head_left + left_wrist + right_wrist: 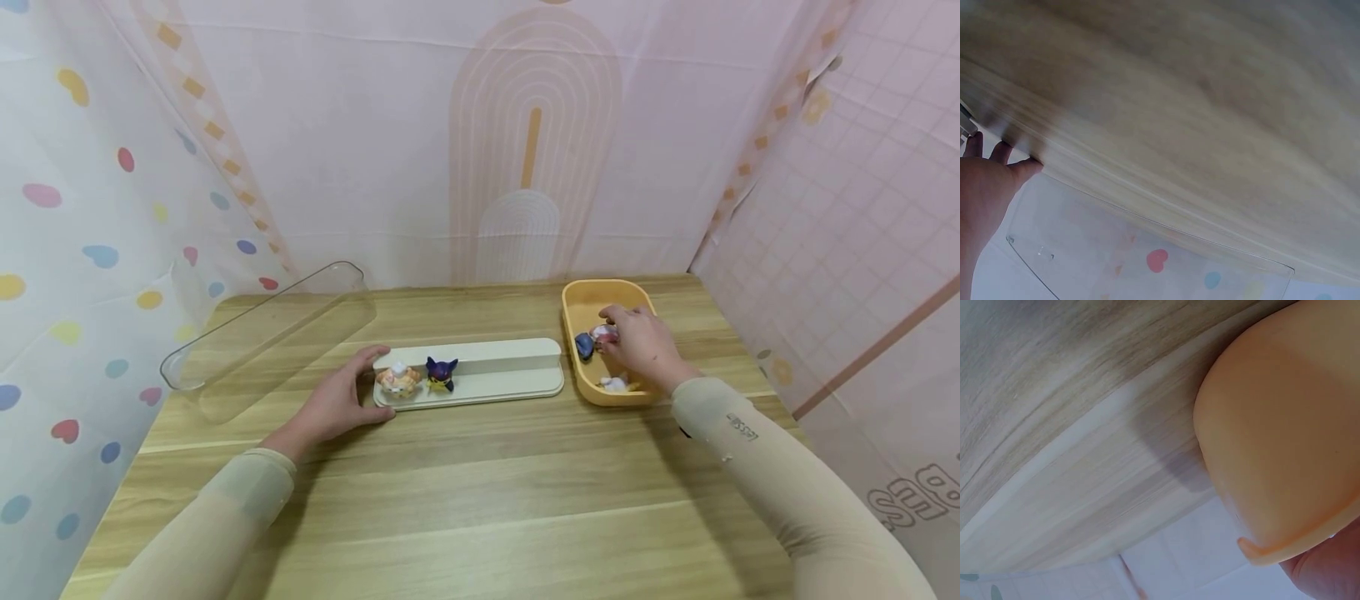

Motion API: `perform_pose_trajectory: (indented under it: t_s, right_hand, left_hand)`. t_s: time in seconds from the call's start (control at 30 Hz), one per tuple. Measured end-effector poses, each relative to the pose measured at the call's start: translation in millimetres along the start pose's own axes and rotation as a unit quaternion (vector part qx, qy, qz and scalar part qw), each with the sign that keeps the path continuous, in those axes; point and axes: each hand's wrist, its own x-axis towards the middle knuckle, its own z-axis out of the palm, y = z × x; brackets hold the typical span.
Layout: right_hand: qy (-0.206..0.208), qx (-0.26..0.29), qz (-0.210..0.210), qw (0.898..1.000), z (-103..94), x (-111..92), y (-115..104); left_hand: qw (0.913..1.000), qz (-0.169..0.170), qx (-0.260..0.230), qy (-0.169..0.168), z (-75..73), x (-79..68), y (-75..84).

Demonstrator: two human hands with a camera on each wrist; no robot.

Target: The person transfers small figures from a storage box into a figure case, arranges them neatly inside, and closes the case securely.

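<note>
In the head view, my left hand (341, 400) holds the left end of a long white display base (502, 385), thumb at the front edge and fingers at the back corner. On the base stand an orange-and-white figurine (398, 380) and, beside it, a purple-and-yellow figurine (441, 375). My right hand (643, 343) reaches into an orange bin (600, 292); its fingers grip a pink-and-white figurine (603, 335), partly covered by them. Also in the bin lie a dark blue figurine (584, 346) and a white-and-yellow one (615, 384). The right wrist view shows mostly the bin's outer wall (1285, 425).
A clear plastic cover (270, 342) rests on the wooden table (480, 500) at the left, also visible in the left wrist view. Patterned curtains (360, 150) hang behind the table and along both sides. The bin stands just right of the base.
</note>
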Motion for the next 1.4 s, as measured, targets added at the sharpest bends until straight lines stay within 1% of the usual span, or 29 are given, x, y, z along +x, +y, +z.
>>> perform_pose_trajectory:
  t_s: [0.4,0.57,0.93,1.13,1.2,1.4]
  right_hand:
    - [0.005,-0.006,-0.007,1.000,1.1,0,1]
    - [0.018,-0.014,-0.019,1.000,3.0,1,2]
    - [0.041,-0.012,-0.027,0.999,1.9,-3,6]
    - [0.040,-0.005,-0.024,0.999,-5.7,-1,13]
    - [0.042,0.001,-0.022,0.999,-9.5,0,15]
    - [0.070,0.028,-0.029,0.997,-23.5,2,15]
  left_hand:
    - [1.0000,0.004,0.000,0.004,2.4,0.7,-0.2]
    - [1.0000,0.009,0.000,0.004,1.7,0.1,-0.1]
    - [1.0000,0.006,0.000,0.000,2.4,3.3,2.5]
    - [1.0000,0.008,0.003,0.000,1.8,5.7,4.2]
    - [1.0000,0.004,0.001,-0.002,1.7,6.3,4.6]
    - [1.0000,0.001,0.005,-0.002,0.0,6.8,3.1]
